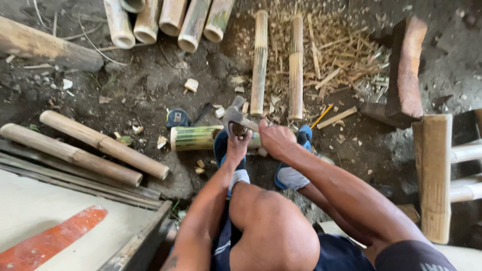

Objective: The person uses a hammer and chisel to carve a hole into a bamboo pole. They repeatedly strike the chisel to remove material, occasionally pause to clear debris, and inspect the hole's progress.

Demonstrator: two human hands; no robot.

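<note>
Dark, packed earth strewn with pale chips and splinters makes up the ground (150,85) under the seated person, whose bare knees fill the bottom of the view. Between the blue sandals lies a short green bamboo piece (193,138), round and smooth, streaked green and yellow, its cut end pale and facing left. The left hand (238,146) is closed round something small held upright on top of that bamboo piece; what it is cannot be made out. The right hand (275,139) is wrapped shut around the handle of a hammer (235,114), whose grey metal head sits just above the left hand. Just left of the hammer a blue tape measure (177,118) rests on the dirt. Beyond it two slim split bamboo strips (260,62) stand side by side amid a heap of dry straw-coloured shavings (341,50). Thick bamboo poles (170,20) with hollow ends lie bundled at the top, and two tan, dry poles (100,143) lie slanted at the left over grey planks. A worn reddish wooden block (405,68) leans at the right, near a bamboo frame (434,175).
</note>
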